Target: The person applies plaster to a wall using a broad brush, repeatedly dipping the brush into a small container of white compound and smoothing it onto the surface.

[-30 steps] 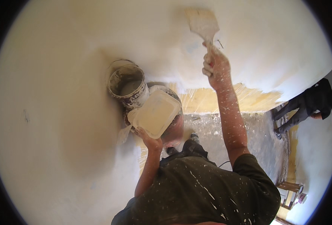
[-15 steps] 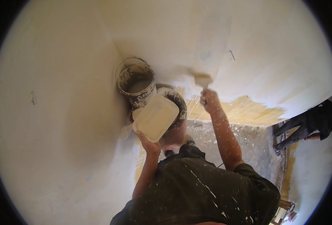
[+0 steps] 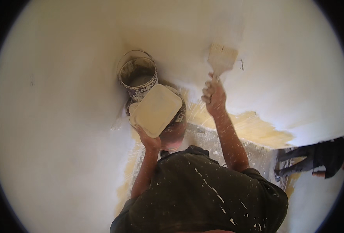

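Observation:
My right hand (image 3: 215, 97) is closed round the handle of a wide flat paintbrush (image 3: 222, 57). The pale bristles point up the whitish wall (image 3: 273, 81) in front of me; whether they touch it I cannot tell. My left hand (image 3: 149, 140) grips the near edge of a cream rectangular plastic tub (image 3: 157, 110) with rounded corners. It is held tilted at chest height, and some of my left fingers are hidden beneath it. Just beyond the tub is a smeared metal-handled bucket (image 3: 141, 91) with greyish contents, on or over a large reddish drum (image 3: 174, 136) crusted with white.
A yellow strip (image 3: 253, 126) of wall shows low down under streaky white edges. The floor (image 3: 207, 136) is splattered with white. At the far right stands another person (image 3: 316, 155) in dark clothes. Behind the bucket, two walls meet in a corner.
My right hand has swept the brush up the wall; its bristles, earlier bent left, now point upward. The tub in my left hand stays by the bucket. The view has shifted slightly.

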`<control>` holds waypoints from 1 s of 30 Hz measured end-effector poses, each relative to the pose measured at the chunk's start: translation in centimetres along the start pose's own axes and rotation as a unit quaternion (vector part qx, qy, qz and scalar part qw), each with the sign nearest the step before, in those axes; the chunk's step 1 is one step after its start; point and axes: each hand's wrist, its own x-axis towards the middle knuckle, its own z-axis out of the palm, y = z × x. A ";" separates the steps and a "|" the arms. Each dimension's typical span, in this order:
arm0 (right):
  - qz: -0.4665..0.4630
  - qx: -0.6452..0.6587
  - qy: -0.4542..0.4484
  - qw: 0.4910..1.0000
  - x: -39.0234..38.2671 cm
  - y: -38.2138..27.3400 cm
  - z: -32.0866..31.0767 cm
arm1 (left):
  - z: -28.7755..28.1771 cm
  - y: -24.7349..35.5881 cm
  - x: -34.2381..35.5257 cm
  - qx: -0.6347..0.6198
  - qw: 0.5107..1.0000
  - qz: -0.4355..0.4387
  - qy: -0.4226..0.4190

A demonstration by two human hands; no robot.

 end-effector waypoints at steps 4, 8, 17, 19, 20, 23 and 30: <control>0.132 0.023 0.088 0.987 -1.4 5.7 -6.4 | 3.7 -0.7 -2.3 0.056 0.996 0.065 0.020; 0.232 0.145 0.080 0.959 -1.0 8.6 -13.1 | 5.3 -2.3 -5.8 0.048 0.996 0.063 0.049; 0.196 0.195 -0.128 0.953 -1.8 -4.5 0.9 | 4.2 -6.5 -12.1 0.101 0.984 0.103 0.104; 0.146 0.129 -0.122 0.973 -4.1 -6.6 3.5 | 5.7 -6.9 -13.3 0.105 0.981 0.117 0.110; 0.133 0.132 -0.143 0.972 -4.0 -6.7 3.3 | 5.3 -7.4 -13.8 0.206 0.961 0.138 0.121; 0.111 0.118 -0.172 0.972 -2.1 -6.0 2.4 | 4.0 -8.5 -15.0 0.401 0.888 0.171 0.143; 0.244 0.107 -0.092 0.959 -0.2 6.8 -11.2 | 3.5 -8.5 -16.4 0.531 0.796 0.243 0.158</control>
